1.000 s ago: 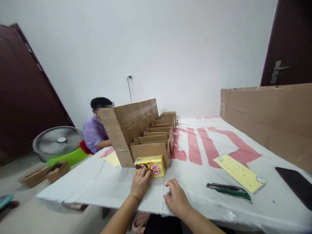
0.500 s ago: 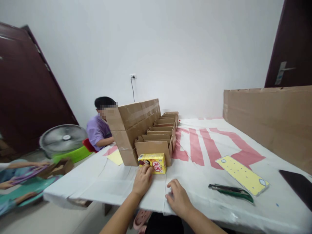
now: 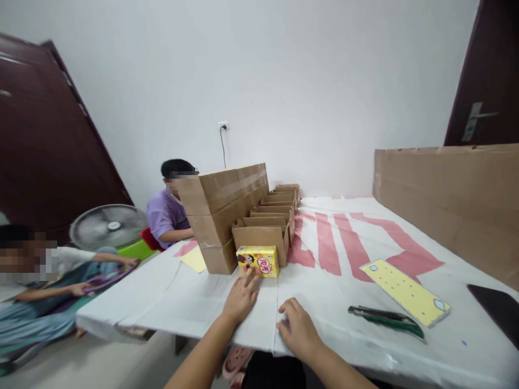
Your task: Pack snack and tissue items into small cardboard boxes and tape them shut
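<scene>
A small yellow box (image 3: 258, 261) with red lettering and a cartoon picture stands on the white-covered table, up against the front of the nearest open cardboard box (image 3: 259, 237). The fingertips of my left hand (image 3: 242, 297) reach its lower front edge; the fingers are stretched and do not wrap round it. My right hand (image 3: 299, 328) rests on the table near the front edge, fingers loosely curled and apart, with nothing in it. To its right lie a green utility knife (image 3: 387, 322) and a yellow card (image 3: 405, 292) with blue dots.
Stacked cardboard boxes (image 3: 221, 216) form a wall left of the row of open boxes. A long cardboard panel (image 3: 441, 200) stands at the right, near a dark flat object (image 3: 497, 308). One person (image 3: 168, 213) sits behind the stack, another at far left near a fan (image 3: 109, 227).
The yellow box has moved forward, closer to the open cardboard box, and my left hand's fingers have straightened. My right hand stays put. The person at far left has come further into view.
</scene>
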### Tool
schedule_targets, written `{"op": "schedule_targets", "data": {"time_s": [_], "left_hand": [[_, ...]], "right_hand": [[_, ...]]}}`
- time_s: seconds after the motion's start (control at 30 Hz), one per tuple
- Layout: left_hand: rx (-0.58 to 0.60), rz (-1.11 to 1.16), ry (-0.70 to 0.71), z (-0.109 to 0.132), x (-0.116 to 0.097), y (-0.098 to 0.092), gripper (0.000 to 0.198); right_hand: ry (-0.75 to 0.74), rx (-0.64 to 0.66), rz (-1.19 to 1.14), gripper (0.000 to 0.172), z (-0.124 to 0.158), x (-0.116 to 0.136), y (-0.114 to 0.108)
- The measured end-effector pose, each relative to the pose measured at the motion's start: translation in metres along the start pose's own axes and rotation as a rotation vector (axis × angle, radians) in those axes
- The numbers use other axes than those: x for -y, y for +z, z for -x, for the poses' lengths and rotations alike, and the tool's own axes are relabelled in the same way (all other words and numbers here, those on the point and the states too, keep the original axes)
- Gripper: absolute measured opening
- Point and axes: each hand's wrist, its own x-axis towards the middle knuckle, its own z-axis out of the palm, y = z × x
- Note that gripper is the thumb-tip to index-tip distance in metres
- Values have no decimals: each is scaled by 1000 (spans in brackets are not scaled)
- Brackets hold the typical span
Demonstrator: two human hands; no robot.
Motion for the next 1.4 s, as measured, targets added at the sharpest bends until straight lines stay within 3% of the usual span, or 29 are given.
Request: {"op": "schedule_targets", "data": {"time_s": [0.13, 0.33, 0.47, 0.63, 0.8, 1.0, 1.4], "left_hand": [[40, 2, -25, 0, -1, 0, 49], [-61, 30, -49, 0, -9, -13, 43], [-48, 5, -49, 0, -12, -16, 50], [45, -2, -80, -2, -10, -11, 55], [217, 52, -127, -8, -6, -11, 62], [303, 104, -140, -19, 7, -10, 70], [449, 102, -314, -67, 2, -4, 70]], "right_hand": [[0, 2, 7, 25, 0, 2, -2], [-3, 7, 21, 24, -1, 5, -4], [-1, 20, 25, 22, -1, 6, -4], [-3, 29, 36, 21, -1, 8, -6], [-17, 39, 39, 21, -1, 8, -6], [-43, 38, 39, 21, -1, 4, -3], [-36, 62, 37, 18, -3, 6, -5]]}}
